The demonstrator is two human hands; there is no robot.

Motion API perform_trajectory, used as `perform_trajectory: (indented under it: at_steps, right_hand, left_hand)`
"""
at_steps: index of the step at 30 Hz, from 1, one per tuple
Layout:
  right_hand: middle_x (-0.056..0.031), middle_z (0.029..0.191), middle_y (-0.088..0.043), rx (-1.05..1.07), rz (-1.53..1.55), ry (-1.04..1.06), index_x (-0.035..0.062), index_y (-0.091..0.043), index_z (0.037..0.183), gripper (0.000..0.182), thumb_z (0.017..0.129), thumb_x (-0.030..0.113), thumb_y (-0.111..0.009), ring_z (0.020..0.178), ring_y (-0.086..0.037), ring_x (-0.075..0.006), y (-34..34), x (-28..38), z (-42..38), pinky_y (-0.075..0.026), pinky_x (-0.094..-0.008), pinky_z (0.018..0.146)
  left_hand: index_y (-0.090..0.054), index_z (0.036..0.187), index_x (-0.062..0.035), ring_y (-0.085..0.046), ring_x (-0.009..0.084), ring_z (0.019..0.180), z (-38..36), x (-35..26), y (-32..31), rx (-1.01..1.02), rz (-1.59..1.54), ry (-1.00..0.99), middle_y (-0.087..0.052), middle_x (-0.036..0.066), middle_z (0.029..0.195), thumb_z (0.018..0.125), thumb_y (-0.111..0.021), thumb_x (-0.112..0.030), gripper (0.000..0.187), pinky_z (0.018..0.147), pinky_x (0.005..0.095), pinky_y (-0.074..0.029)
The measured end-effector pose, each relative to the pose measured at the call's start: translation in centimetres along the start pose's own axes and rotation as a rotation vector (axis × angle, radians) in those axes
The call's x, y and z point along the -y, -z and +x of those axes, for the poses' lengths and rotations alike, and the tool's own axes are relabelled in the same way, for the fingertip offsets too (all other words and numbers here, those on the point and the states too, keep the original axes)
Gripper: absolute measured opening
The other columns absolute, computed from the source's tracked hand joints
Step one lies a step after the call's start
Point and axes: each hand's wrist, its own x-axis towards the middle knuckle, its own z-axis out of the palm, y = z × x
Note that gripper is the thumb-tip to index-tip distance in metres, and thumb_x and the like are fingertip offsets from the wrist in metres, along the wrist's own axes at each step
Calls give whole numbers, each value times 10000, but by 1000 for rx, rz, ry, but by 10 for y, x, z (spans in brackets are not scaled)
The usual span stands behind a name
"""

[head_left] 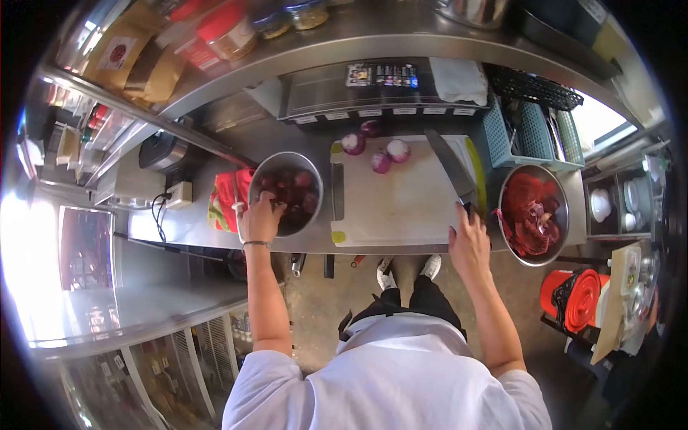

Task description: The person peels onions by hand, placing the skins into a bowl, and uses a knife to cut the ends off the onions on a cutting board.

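Note:
My left hand (pixel 263 217) is at the near left rim of a steel bowl (pixel 320 192), its fingertips over the dark red onions (pixel 288 190) inside; whether it grips one is not clear. My right hand (pixel 470 240) is closed around the dark handle of a large knife (pixel 453 168). The blade lies over the right side of a white cutting board (pixel 390 204), pointing away from me. Several peeled purple onions (pixel 380 160) sit at the board's far left corner. Right of the board, another steel bowl (pixel 564 233) holds red onion skins (pixel 530 208).
A red cloth (pixel 228 197) lies left of the onion bowl. Behind the right bowl stand blue baskets (pixel 498 132) with utensils. A lidded steel container rack (pixel 322 97) is behind the board, under a shelf (pixel 358 49) with jars. A red bucket (pixel 579 299) stands at lower right.

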Motion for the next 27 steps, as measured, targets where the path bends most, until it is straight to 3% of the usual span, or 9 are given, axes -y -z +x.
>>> perform_trajectory:
  at_steps: [5,7,9,11,14,16,18,22,27]
  right_hand:
    - [-209,1192,-542,-30,25,-47,104,-459,1287,505,813,118,-632,1002,-590,-378,-20,-14,14,-528,-443,745]
    - [-216,1135,-566,-105,40,4,84,-474,1272,498,796,79,-618,890,-626,-391,-29,-23,19,-536,-444,703]
    - [-227,1090,-579,-94,101,6,75,-471,1276,511,783,51,-606,859,-627,-402,-28,-32,25,-535,-452,708]
    - [-273,977,-598,-46,205,10,47,-449,1299,578,738,0,-578,815,-621,-439,-24,-35,24,-525,-477,727]
    - [-285,876,-612,2,294,-88,46,-435,1312,611,723,20,-598,793,-626,-437,3,-18,13,-512,-491,716]
    - [-283,792,-616,89,418,-147,49,-432,1310,598,736,58,-601,761,-627,-437,11,-20,3,-500,-502,698]
    - [-273,719,-611,112,481,-170,61,-416,1327,583,776,112,-599,731,-623,-441,14,-21,-9,-493,-510,696]
    - [-208,646,-608,131,371,-213,36,-539,1033,212,874,171,-575,602,-616,-397,21,-26,-23,-485,-499,554]
    - [-162,584,-573,47,351,-106,38,-513,881,116,886,141,-565,526,-592,-357,17,-30,-43,-464,-468,478]
  left_hand:
    - [-619,1077,-117,-594,295,1006,-34,-42,38,-183,-292,-28,-625,125,981,786,-726,-309,365,948,461,-384]
    - [-643,1084,-117,-612,290,899,-50,-77,46,-468,-206,-272,-590,119,1051,720,-791,-183,398,808,393,-508]
    - [-642,1073,-92,-620,232,859,-54,-109,25,-411,-548,-372,-566,103,1107,698,-807,-120,411,784,347,-523]
    - [-634,1068,-61,-639,197,834,-60,-153,3,-68,-1035,-333,-603,92,1061,706,-806,-109,404,755,308,-527]
    - [-624,1075,-55,-654,208,816,-62,-208,-33,87,-1041,-432,-635,93,982,712,-807,-124,413,732,307,-526]
    - [-620,1083,-66,-662,213,809,-62,-232,-62,-92,-952,-469,-654,94,917,704,-816,-146,434,716,313,-523]
    - [-618,1081,-62,-651,239,847,-63,-249,-73,29,-1000,-408,-645,112,961,695,-825,-164,449,742,330,-514]
    - [-614,1081,-46,-618,282,941,-64,-266,-79,-94,-907,-466,-609,132,1053,702,-818,-161,445,804,360,-501]
    - [-612,1083,-38,-603,299,976,-65,-256,-92,-161,-844,-525,-579,147,1088,733,-787,-106,397,822,373,-498]
